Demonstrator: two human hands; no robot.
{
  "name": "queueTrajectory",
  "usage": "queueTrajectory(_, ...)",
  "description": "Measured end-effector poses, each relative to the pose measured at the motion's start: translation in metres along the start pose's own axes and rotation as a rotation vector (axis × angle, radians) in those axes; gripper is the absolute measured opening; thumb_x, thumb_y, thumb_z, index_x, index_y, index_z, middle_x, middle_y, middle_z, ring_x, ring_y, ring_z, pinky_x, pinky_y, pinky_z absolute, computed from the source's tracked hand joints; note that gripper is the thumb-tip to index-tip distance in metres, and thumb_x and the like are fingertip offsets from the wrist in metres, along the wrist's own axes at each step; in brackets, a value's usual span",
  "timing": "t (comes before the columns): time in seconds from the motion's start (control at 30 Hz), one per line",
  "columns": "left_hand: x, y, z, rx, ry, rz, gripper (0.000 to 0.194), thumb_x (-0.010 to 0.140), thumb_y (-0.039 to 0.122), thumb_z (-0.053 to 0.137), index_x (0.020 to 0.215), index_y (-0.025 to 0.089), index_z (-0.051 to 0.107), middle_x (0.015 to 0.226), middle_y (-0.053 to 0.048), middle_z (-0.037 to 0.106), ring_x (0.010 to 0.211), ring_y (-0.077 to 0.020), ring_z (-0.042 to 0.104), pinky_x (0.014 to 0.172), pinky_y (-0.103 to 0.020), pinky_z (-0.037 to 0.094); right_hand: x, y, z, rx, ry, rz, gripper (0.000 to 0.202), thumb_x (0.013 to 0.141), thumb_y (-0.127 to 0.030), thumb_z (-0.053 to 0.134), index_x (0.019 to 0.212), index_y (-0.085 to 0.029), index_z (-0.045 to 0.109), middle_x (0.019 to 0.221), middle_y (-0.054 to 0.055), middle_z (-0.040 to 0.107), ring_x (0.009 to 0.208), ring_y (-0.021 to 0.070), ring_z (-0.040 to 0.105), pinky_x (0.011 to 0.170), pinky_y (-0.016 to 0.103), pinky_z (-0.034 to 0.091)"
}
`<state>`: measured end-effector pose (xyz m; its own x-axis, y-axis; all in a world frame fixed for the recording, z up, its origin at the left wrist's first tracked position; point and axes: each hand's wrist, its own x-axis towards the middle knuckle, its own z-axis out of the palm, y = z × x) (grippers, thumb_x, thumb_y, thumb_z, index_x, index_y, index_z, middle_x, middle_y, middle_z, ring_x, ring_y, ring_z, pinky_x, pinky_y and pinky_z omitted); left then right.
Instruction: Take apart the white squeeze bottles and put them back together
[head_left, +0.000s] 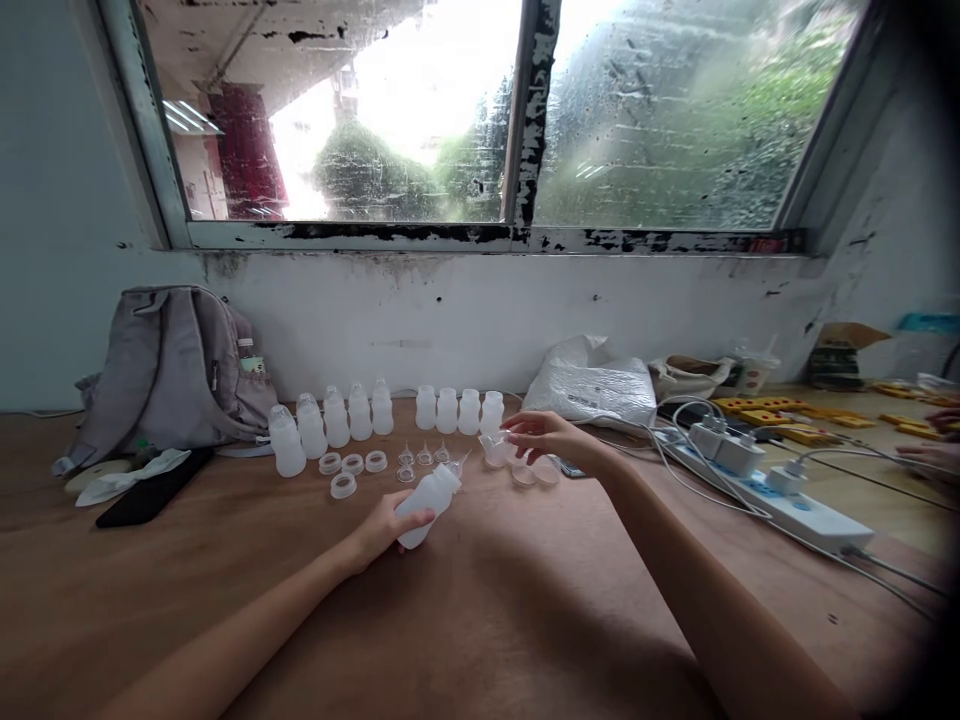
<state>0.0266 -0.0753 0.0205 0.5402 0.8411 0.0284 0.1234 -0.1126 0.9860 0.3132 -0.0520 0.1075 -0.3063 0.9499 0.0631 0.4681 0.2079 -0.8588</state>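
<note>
My left hand (384, 527) is wrapped round a frosted white baby bottle (426, 508), tilted with its collar and clear teat pointing up and right. My right hand (553, 438) reaches over to the clear caps, its thumb and fingers at a clear bottle cap (492, 450). Beside that cap lie other clear caps (523, 476). Behind the held bottle several clear teats (425, 455) stand on the table. To their left are several white collar rings (352, 464). Several open bottles (448, 411) stand in a row near the wall, and several capped bottles (335, 418) stand left of them.
A grey backpack (172, 370) leans on the wall at left, with a black phone-like slab (154, 490) before it. At right are a silver padded bag (596, 385), a white power strip (780, 500) with cables, yellow parts (765, 415) and another person's hand (934, 455).
</note>
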Motion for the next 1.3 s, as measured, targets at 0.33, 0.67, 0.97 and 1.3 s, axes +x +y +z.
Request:
queueTrajectory(0.33, -0.001, -0.001, 0.001, 0.033, 0.003, -0.009, 0.041, 0.067, 0.046, 0.058, 0.088, 0.01, 0.055, 0.061, 0.0, 0.049, 0.048, -0.0089, 0.045, 0.035, -0.017, 0.031, 0.001, -0.016, 0.034, 0.161, -0.114, -0.093, 0.038, 0.069, -0.04, 0.061, 0.094, -0.012, 0.057, 0.071, 0.004, 0.058, 0.062, 0.0124, 0.056, 0.052, 0.024, 0.049)
queueTrajectory(0.67, -0.001, 0.001, 0.001, 0.038, 0.001, 0.005, 0.042, 0.067, 0.046, 0.058, 0.09, 0.01, 0.055, 0.062, 0.0, 0.05, 0.047, -0.0085, 0.044, 0.035, -0.016, 0.031, 0.002, -0.017, 0.048, 0.116, -0.127, -0.082, 0.042, 0.068, -0.044, 0.06, 0.096, -0.012, 0.057, 0.069, 0.004, 0.058, 0.059, 0.0118, 0.056, 0.05, 0.023, 0.049)
queueTrajectory(0.97, -0.002, 0.003, 0.002, 0.032, -0.002, 0.01, 0.042, 0.067, 0.044, 0.058, 0.092, 0.01, 0.056, 0.063, 0.0, 0.049, 0.049, -0.0087, 0.044, 0.034, -0.016, 0.03, 0.003, -0.015, 0.053, 0.1, -0.132, -0.084, 0.042, 0.069, -0.045, 0.058, 0.095, -0.012, 0.058, 0.068, 0.004, 0.057, 0.059, 0.0118, 0.056, 0.049, 0.022, 0.049)
queueTrajectory(1.3, 0.0, -0.004, 0.002, 0.102, 0.034, 0.014, 0.044, 0.067, 0.047, 0.057, 0.092, 0.011, 0.057, 0.061, 0.0, 0.05, 0.045, -0.0078, 0.041, 0.034, -0.017, 0.027, 0.012, -0.008, 0.06, 0.109, -0.152, -0.119, 0.045, 0.066, -0.046, 0.06, 0.091, -0.009, 0.058, 0.065, 0.003, 0.056, 0.057, 0.012, 0.056, 0.048, 0.024, 0.05)
